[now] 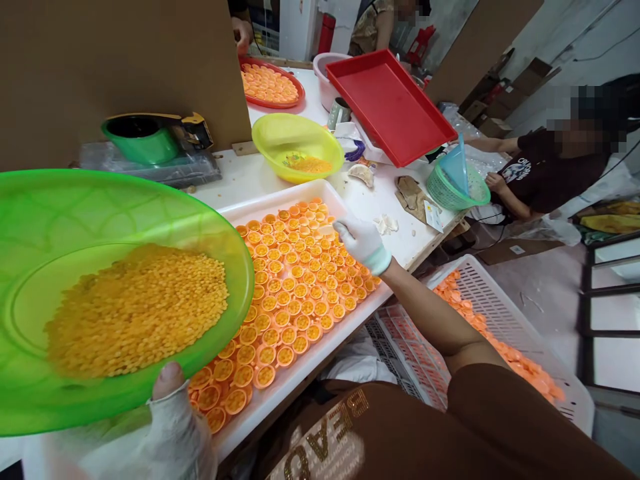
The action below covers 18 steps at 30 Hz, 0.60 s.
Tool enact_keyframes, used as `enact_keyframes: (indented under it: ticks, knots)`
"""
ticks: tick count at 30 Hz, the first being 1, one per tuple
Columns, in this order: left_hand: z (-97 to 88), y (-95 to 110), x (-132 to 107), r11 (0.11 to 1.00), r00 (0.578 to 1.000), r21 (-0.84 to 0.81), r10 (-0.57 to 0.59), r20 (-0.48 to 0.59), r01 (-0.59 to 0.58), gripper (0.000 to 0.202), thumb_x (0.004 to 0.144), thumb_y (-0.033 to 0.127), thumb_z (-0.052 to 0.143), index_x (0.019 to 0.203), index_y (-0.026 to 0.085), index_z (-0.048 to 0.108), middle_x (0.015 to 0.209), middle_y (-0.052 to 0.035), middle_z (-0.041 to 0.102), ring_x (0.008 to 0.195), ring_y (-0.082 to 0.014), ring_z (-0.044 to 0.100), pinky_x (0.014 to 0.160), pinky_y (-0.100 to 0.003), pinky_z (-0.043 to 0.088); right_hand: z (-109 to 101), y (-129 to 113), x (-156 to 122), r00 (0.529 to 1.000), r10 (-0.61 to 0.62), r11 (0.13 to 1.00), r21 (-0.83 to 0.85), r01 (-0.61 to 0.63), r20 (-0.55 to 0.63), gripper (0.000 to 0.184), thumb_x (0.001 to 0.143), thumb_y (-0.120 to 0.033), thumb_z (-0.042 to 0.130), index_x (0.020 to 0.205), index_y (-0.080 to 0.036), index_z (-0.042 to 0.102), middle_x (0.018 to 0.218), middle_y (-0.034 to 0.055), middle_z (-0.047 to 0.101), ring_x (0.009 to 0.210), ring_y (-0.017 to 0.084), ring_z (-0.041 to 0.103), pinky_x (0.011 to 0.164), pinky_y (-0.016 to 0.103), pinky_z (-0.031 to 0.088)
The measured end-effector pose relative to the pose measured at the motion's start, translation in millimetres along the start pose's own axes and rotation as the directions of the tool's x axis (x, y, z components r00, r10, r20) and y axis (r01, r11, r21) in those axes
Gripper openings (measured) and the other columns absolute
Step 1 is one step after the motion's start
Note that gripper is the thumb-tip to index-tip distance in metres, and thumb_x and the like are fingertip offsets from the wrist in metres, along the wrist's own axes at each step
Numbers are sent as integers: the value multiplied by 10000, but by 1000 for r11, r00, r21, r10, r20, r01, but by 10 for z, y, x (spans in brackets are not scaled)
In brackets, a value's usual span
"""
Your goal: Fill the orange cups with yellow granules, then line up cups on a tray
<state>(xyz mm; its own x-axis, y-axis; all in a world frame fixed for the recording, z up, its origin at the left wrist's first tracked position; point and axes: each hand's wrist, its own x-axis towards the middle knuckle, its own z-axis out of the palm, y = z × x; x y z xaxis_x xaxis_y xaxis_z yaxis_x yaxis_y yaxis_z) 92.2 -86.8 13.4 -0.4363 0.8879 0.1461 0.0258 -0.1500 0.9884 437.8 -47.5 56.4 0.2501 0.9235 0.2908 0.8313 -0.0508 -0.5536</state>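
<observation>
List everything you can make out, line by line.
Large bowl: 1, green, left
Beads: many, yellow, in it
Table: 1, white, centre
Deep tray: 1, white, centre
Cups: many, orange, in deep tray
Small bowl: 1, yellow, behind deep tray
Flat trays: 2, red, back
Basin: 1, pink, back
Mug: 1, greyish, back
Roll: 1, green, back left
Basket: 1, green, right
Crates: at least 2, white, lower right
Boxes: several, brown, upper right
Other people: 3, mixed clothes, background
Left hand: 1, whitish glove, holding large bowl
Right hand: 1, white glove, over deep tray
</observation>
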Motion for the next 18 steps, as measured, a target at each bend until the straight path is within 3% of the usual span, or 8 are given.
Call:
enact_keyframes:
  ticks: [2, 5, 8, 10, 13, 18]
  knots:
    - [1, -50, 10, 996, 995, 31, 83, -58, -81, 845, 639, 310, 910, 1403, 218, 562, 1454, -78, 613, 1391, -344, 545, 1240, -598, 364, 133, -266, 65, 998, 42, 977, 206, -51, 46, 265, 1043, -333, 470, 915, -192, 655, 718, 2, 659, 651, 132, 619, 715, 259, 499]
    - [-3, -73, 16, 992, 989, 35, 122, -81, -119, 852, 667, 322, 917, 1437, 188, 577, 1390, -110, 660, 1340, -343, 600, 1199, -574, 432, 523, -724, 136, 960, 55, 902, 399, -165, 273, 257, 1047, -349, 479, 920, -187, 634, 684, -26, 640, 530, 88, 547, 579, 221, 469]
    - [-9, -41, 16, 994, 993, 7, 110, -40, -110, 812, 713, 279, 898, 1448, 172, 571, 1412, -138, 638, 1355, -313, 593, 1216, -517, 426, 973, -1116, 140, 877, 5, 894, 390, -219, 480, 264, 1020, -299, 533, 784, -189, 578, 642, -31, 627, 498, 73, 530, 520, 200, 450]
    - [-8, -14, 19, 993, 993, -9, 114, -22, -114, 823, 721, 257, 892, 1465, 173, 550, 1477, -147, 591, 1400, -296, 555, 1235, -486, 404, 1198, -1278, 122, 789, 36, 857, 387, -340, 614, 267, 1012, -277, 532, 759, -194, 561, 620, -31, 633, 449, 74, 526, 445, 197, 437]
    - [-5, 12, 21, 994, 994, -21, 111, -22, -111, 840, 717, 257, 893, 1474, 192, 534, 1521, -138, 555, 1426, -293, 528, 1236, -477, 402, 1339, -1347, 114, 681, 113, 720, 413, -558, 723, 208, 999, -229, 525, 803, -191, 583, 614, -29, 651, 413, 87, 547, 353, 199, 433]
    - [-11, 33, 8, 996, 996, 7, 89, -14, -88, 793, 750, 292, 867, 1471, 252, 540, 1523, -89, 564, 1430, -295, 524, 1253, -502, 382, 1144, -1089, 170, 654, 209, 469, 513, -719, 727, 199, 1045, -216, 512, 874, -169, 603, 606, -38, 626, 422, 60, 511, 326, 150, 388]
